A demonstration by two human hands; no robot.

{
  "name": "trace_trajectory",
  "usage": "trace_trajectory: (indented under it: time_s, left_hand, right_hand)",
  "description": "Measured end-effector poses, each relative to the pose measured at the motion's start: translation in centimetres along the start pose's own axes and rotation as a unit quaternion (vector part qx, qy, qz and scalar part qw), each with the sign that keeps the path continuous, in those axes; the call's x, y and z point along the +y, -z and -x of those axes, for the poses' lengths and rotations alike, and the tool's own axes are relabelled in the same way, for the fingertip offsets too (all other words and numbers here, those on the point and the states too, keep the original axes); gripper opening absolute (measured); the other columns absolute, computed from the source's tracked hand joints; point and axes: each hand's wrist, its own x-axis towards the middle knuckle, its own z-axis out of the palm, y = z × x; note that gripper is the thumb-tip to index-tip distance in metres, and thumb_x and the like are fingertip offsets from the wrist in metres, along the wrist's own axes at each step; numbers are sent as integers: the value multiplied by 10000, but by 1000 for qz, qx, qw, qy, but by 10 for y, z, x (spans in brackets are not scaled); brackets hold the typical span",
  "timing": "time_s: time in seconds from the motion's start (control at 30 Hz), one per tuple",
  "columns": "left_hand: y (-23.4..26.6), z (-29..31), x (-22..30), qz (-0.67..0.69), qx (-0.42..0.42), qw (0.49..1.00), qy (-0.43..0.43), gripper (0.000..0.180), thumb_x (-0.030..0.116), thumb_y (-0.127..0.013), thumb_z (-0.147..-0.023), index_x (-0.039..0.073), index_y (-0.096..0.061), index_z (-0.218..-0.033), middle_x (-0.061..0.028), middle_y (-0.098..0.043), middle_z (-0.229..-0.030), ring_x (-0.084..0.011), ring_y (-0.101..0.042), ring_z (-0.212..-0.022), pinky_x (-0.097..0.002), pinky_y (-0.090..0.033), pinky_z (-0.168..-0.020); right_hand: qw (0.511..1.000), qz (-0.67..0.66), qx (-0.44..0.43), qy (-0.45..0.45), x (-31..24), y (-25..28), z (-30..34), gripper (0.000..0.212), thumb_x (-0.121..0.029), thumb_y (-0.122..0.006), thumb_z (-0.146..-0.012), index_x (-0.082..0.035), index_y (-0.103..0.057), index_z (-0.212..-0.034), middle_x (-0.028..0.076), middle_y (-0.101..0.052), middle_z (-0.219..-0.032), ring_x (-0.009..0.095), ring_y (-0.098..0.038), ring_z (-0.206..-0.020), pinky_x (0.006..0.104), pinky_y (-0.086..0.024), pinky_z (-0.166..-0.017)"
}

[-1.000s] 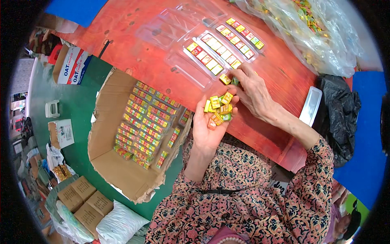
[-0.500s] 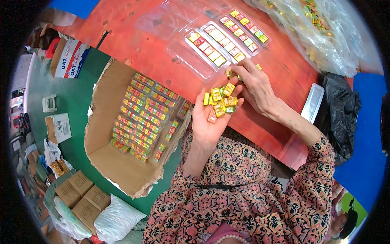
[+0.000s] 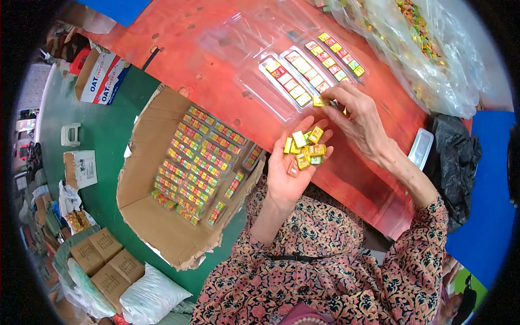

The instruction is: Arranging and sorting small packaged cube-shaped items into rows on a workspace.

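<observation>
My left hand is palm up at the table's front edge, cupping a pile of small wrapped blocks, mostly yellow, with some green and one orange. Just beyond it, the thumb and fingers of my right hand pinch a single small yellow block. That block is at the near end of a clear plastic tray, whose long slots hold rows of red, yellow, green and white blocks. Whether the pinched block touches the tray I cannot tell.
To my left stands an open cardboard box with filled trays inside. A clear bag of blocks lies at the far right of the red table. Near the right edge are a narrow empty tray and a black bag.
My right hand has lifted from beside the left palm toward the tray's near end, a yellow block now showing in its fingertips. The left hand holds its pile, fingers a little apart from the right.
</observation>
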Motion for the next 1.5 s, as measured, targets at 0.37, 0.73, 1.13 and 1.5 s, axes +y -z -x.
trace_trajectory:
  time_s: [0.37, 0.73, 1.13, 1.5]
  left_hand:
    - [11, -3, 0, 19, -16, 1000, -5, 477, 343, -294, -949, 33, -375, -1302, -126, -462, -1270, -249, -461, -1153, -469, -339, -994]
    - [1, -2, 0, -29, -21, 999, 2, 495, 335, -245, -953, 0, -343, -1305, -178, -419, -1301, -309, -404, -1210, -465, -348, -994]
    - [4, -4, -2, -14, -16, 1000, 3, 479, 335, -297, -946, -3, -389, -1273, -202, -437, -1277, -338, -416, -1190, -482, -380, -963]
    - [3, -5, -2, -11, -27, 1000, 9, 475, 340, -276, -953, 2, -408, -1259, -177, -476, -1247, -301, -462, -1155, -452, -402, -948]
  right_hand:
    - [990, 1, -127, 69, -19, 5, 14, 179, -52, -601, -744, -15, -540, -908, 125, -538, -883, 310, -569, -806, 372, -477, -666]
    - [976, -141, -93, -136, -4, 11, -46, 181, -156, -691, -737, -5, -629, -813, 8, -565, -693, 46, -502, -646, 214, -394, -540]
    - [996, -40, -50, -55, 20, -64, -133, 236, -200, -634, -783, 31, -650, -826, 111, -624, -629, 146, -591, -562, 289, -459, -533]
    - [999, -21, -38, -19, 28, -61, -122, 153, -83, -603, -763, 38, -624, -856, 113, -643, -733, 180, -620, -677, 300, -481, -637]
